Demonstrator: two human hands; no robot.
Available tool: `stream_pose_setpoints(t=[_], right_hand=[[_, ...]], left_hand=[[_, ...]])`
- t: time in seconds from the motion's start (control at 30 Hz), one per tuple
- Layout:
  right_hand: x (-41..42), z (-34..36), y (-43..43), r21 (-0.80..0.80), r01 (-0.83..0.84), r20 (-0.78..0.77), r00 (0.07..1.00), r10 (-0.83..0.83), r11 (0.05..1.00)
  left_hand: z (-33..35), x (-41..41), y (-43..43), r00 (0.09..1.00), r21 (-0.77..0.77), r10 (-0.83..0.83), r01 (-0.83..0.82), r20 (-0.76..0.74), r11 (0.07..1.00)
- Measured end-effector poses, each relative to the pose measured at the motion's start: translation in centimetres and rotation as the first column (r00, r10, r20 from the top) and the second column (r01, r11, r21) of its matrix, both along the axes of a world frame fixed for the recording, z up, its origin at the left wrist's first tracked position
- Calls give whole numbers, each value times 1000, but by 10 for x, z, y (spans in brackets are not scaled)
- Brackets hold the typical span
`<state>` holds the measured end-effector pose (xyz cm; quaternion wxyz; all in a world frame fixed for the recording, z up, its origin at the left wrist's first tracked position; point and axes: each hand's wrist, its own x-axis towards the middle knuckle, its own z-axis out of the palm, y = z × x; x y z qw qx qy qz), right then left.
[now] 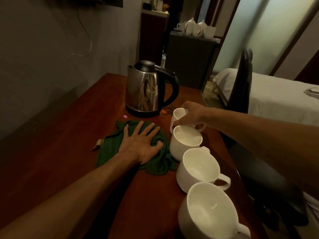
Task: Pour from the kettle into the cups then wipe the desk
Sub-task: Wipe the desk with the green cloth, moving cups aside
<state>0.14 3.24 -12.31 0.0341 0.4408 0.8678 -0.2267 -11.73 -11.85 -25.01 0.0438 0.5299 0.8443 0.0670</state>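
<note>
Green cloth (134,149) under flat left hand (139,144), right hand (189,116) gripping farthest cup (177,114), kettle (146,88) behind.

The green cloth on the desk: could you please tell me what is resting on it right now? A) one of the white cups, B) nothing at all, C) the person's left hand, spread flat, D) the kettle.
C: the left hand lies palm down with fingers spread on the green cloth, while the kettle stands behind it and the right hand grips the farthest cup off to the side.
</note>
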Motion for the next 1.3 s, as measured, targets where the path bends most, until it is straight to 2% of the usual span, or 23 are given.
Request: stream_pose_setpoints(t=[0.27,0.53,0.77,0.93,1.1,1.2,1.3], right_hand=[[-7,0,9,-4,-26,19,999,26,1000],[-11,-3,10,-19,-86,-28,996,85,996],[-24,3,2,65,-128,89,989,122,990],[-42,7,8,255,-26,-35,999,36,967],[-49,18,5,398,194,-277,957,-85,897],[-54,17,6,444,244,-413,910,-45,862],[-58,17,4,470,257,-478,879,-2,844]], left_hand=[[7,-4,13,996,17,-86,86,26,996],[8,-15,36,978,-12,-207,207,9,978],[7,-18,39,985,-19,-171,171,-5,985],[8,-19,36,992,-2,-125,125,10,992],[4,-26,28,997,4,-76,76,10,997],[3,-34,20,998,24,-62,61,20,998],[3,-44,7,998,27,-48,48,34,999]])
